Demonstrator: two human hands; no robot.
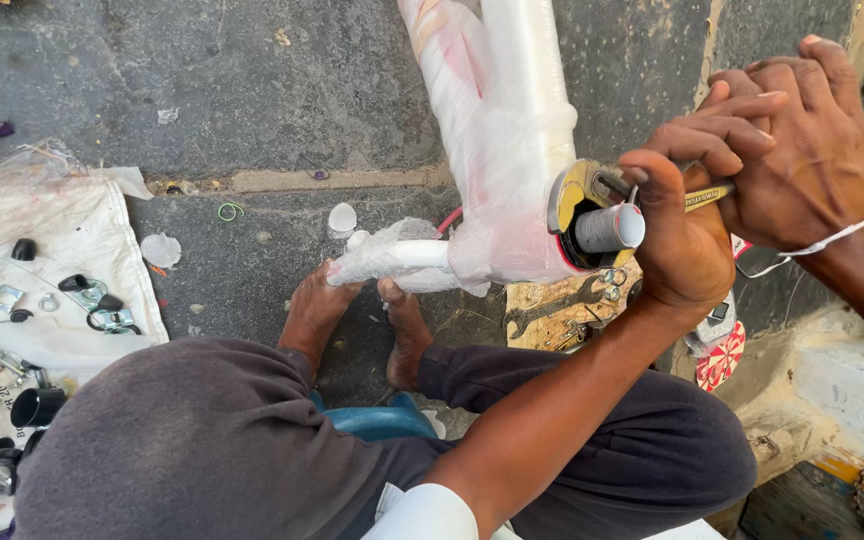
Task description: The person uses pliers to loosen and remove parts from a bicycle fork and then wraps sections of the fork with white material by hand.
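Note:
A bicycle frame wrapped in clear and white plastic (502, 130) stands in front of me. From its lower end a short grey tube (612, 228) sticks out of a yellow and black ring (572, 190). A tool with a yellow handle (710, 196) sits on that ring. My left hand (682, 250) is clenched around the tool right beside the grey tube, thumb on top. My right hand (802, 140), with a white thread round the wrist, is closed on the handle farther out. My bare feet (357, 320) rest on the stone below the frame.
A white sack cloth (72, 240) at the left carries several small metal clamps, rings and black caps. A dark spanner (552, 312) lies on cardboard under the frame. A red and white patterned piece (720, 356) lies at the right, and a blue seat (377, 420) is under me.

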